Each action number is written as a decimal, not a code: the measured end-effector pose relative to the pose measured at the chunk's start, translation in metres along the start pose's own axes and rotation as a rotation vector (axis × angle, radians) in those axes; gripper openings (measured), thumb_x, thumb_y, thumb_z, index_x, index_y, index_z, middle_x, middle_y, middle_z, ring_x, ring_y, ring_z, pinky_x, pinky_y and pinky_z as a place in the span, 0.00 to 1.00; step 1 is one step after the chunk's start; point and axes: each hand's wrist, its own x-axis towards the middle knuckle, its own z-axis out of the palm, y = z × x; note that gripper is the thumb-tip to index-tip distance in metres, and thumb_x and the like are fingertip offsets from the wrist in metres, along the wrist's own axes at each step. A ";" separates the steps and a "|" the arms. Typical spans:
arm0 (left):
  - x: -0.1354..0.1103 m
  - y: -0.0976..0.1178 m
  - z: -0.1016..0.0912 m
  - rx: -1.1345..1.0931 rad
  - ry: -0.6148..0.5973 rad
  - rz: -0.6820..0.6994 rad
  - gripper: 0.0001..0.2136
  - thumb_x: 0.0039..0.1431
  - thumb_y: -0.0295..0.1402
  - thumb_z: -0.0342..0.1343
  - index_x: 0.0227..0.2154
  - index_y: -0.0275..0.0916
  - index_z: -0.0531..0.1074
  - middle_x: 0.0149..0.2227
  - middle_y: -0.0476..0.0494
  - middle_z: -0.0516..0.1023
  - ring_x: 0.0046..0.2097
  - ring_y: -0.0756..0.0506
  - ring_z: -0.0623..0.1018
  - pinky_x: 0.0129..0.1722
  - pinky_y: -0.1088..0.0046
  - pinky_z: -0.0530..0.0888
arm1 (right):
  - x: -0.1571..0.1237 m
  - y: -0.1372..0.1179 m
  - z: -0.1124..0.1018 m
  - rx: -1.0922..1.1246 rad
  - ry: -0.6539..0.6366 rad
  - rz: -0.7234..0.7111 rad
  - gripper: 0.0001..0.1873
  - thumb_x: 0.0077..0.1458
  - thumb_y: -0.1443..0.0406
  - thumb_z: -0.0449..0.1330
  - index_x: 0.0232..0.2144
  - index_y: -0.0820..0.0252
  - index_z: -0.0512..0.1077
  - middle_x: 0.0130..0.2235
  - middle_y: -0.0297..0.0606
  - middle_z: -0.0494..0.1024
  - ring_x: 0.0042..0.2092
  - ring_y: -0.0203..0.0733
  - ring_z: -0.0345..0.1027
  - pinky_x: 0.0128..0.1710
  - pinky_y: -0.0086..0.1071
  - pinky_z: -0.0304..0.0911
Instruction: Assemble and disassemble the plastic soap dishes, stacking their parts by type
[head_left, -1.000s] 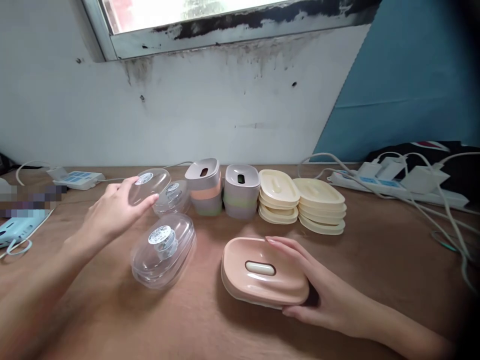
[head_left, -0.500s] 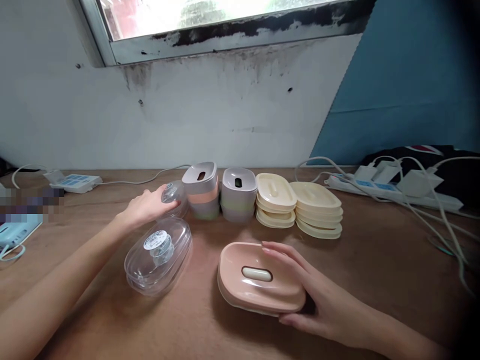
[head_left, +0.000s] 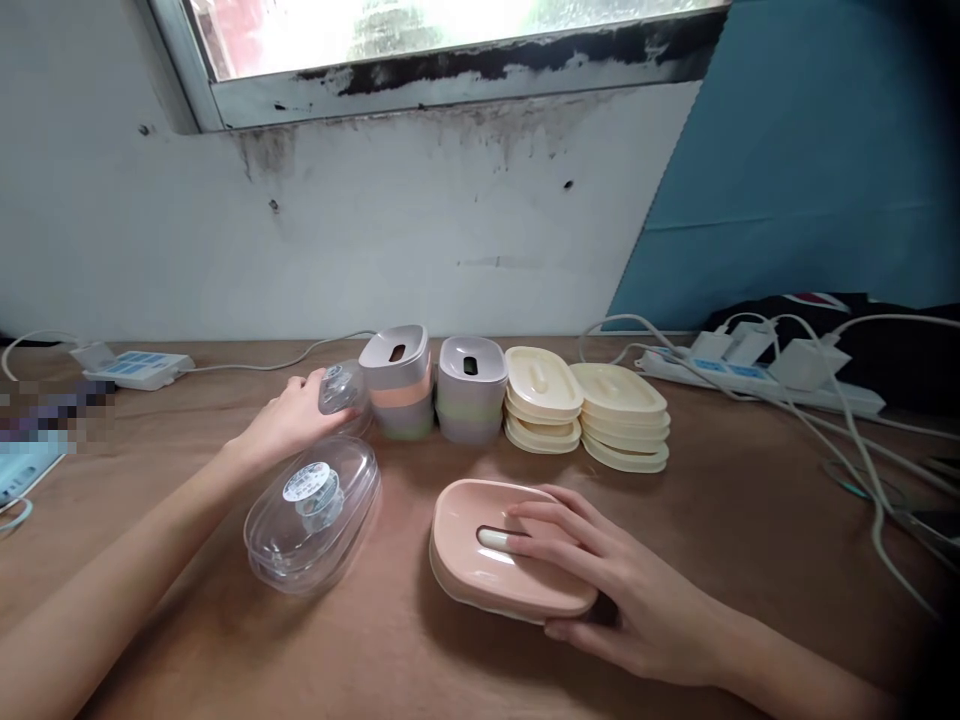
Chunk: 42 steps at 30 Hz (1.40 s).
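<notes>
My left hand reaches to the back left, its fingers wrapped round a clear plastic cover. In front of it lies a larger clear oval cover with a white round label. At the centre front sits a pink soap dish on top of a pale base, with a cream oblong piece in its slot. My right hand grips the dish's right end. Its thumb presses on the near side, and its fingers lie over the top, one fingertip touching the cream piece.
Behind stand two stacks of slotted trays, one lavender and pink, one lavender and green. Right of them are two stacks of cream pieces. White power strips with cables lie at both sides.
My right fingers have slid inward over the pink dish's top to the cream piece. My left hand keeps its place on the clear cover. The view has shifted slightly.
</notes>
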 end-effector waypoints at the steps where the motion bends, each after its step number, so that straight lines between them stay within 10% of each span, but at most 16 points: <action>1: 0.001 -0.002 0.002 -0.011 0.003 0.001 0.37 0.49 0.58 0.44 0.58 0.44 0.50 0.55 0.34 0.61 0.50 0.32 0.70 0.45 0.61 0.68 | 0.000 0.001 0.001 -0.029 0.013 -0.011 0.26 0.52 0.59 0.57 0.54 0.55 0.62 0.54 0.46 0.65 0.58 0.52 0.53 0.56 0.50 0.52; 12: 0.008 -0.009 0.011 -0.085 0.006 0.021 0.37 0.49 0.57 0.45 0.59 0.42 0.50 0.57 0.32 0.57 0.53 0.30 0.68 0.48 0.57 0.66 | 0.001 -0.009 0.002 0.075 0.137 0.178 0.14 0.55 0.57 0.55 0.41 0.59 0.66 0.52 0.49 0.62 0.52 0.49 0.60 0.46 0.40 0.63; 19: -0.008 0.006 0.000 -0.041 0.187 0.015 0.41 0.54 0.58 0.37 0.62 0.32 0.43 0.63 0.26 0.43 0.58 0.24 0.58 0.51 0.46 0.63 | -0.003 0.001 -0.049 -0.051 0.442 0.309 0.13 0.56 0.58 0.50 0.42 0.56 0.62 0.56 0.47 0.53 0.60 0.54 0.48 0.50 0.43 0.60; 26: -0.059 0.052 0.007 -0.060 0.530 0.616 0.28 0.61 0.47 0.41 0.57 0.31 0.54 0.60 0.28 0.51 0.62 0.33 0.53 0.55 0.50 0.61 | 0.013 0.039 -0.088 -0.322 0.558 0.600 0.23 0.53 0.47 0.49 0.36 0.59 0.67 0.51 0.50 0.58 0.53 0.58 0.58 0.47 0.48 0.60; 30: -0.094 0.072 0.039 -0.089 0.299 0.952 0.26 0.60 0.43 0.46 0.58 0.34 0.53 0.61 0.30 0.52 0.63 0.35 0.50 0.58 0.54 0.59 | 0.052 0.039 -0.085 -0.383 0.539 0.579 0.24 0.53 0.46 0.49 0.34 0.59 0.68 0.50 0.50 0.60 0.53 0.57 0.58 0.46 0.45 0.61; 35: -0.110 0.080 0.064 -0.115 -0.161 1.008 0.31 0.58 0.44 0.50 0.61 0.37 0.49 0.64 0.31 0.45 0.64 0.32 0.46 0.59 0.49 0.55 | 0.121 0.023 -0.074 -0.528 0.462 0.631 0.27 0.54 0.44 0.46 0.37 0.60 0.68 0.51 0.51 0.60 0.48 0.56 0.59 0.40 0.42 0.62; 42: -0.105 0.080 0.066 -0.193 -0.241 0.977 0.30 0.55 0.40 0.51 0.59 0.36 0.53 0.64 0.30 0.45 0.64 0.33 0.46 0.60 0.49 0.50 | 0.168 0.018 -0.061 -0.520 0.190 0.769 0.35 0.53 0.41 0.42 0.41 0.65 0.69 0.44 0.57 0.66 0.45 0.61 0.61 0.38 0.43 0.60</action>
